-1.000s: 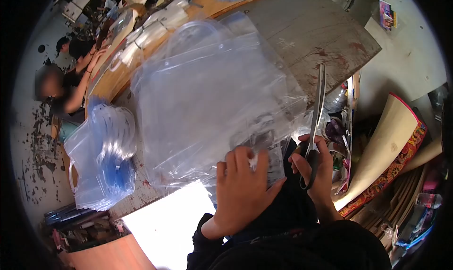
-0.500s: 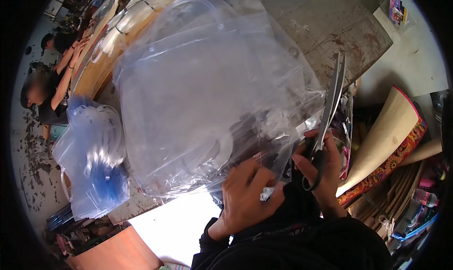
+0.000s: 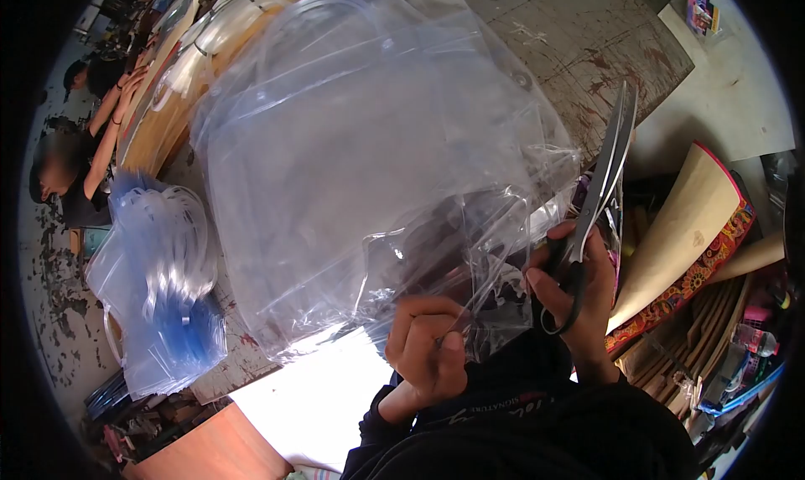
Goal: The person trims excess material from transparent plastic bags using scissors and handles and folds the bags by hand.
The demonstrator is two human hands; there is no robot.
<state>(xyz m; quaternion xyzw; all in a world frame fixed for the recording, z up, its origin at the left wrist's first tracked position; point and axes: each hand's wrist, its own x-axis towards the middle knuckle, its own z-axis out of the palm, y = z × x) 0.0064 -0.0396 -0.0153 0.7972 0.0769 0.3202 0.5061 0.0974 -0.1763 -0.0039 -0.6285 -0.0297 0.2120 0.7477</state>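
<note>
Clear plastic bags (image 3: 327,161) with looped handles lie in a pile on the worn table, their near edge crumpled. My left hand (image 3: 426,346) is closed at that near edge, fingers curled, pinching what looks like the plastic; the gripped part is mostly hidden. In my right hand (image 3: 583,287) are large scissors (image 3: 605,166), held by their black handles, blades pointing up and away, nearly together. The scissors are to the right of the bags. A bundle of bluish clear bags (image 3: 172,295) with white handles lies to the left.
The scratched table top (image 3: 587,52) extends behind the bags. Rolled patterned material (image 3: 688,254) and stacked cardboard (image 3: 700,325) stand at the right. A bright white sheet (image 3: 310,404) and an orange panel (image 3: 214,451) are below. Another person (image 3: 63,170) works at the far left.
The bags have shifted left and toward me in view. My left hand has gone from spread fingers to a closed grip at their near edge. The scissors have moved right.
</note>
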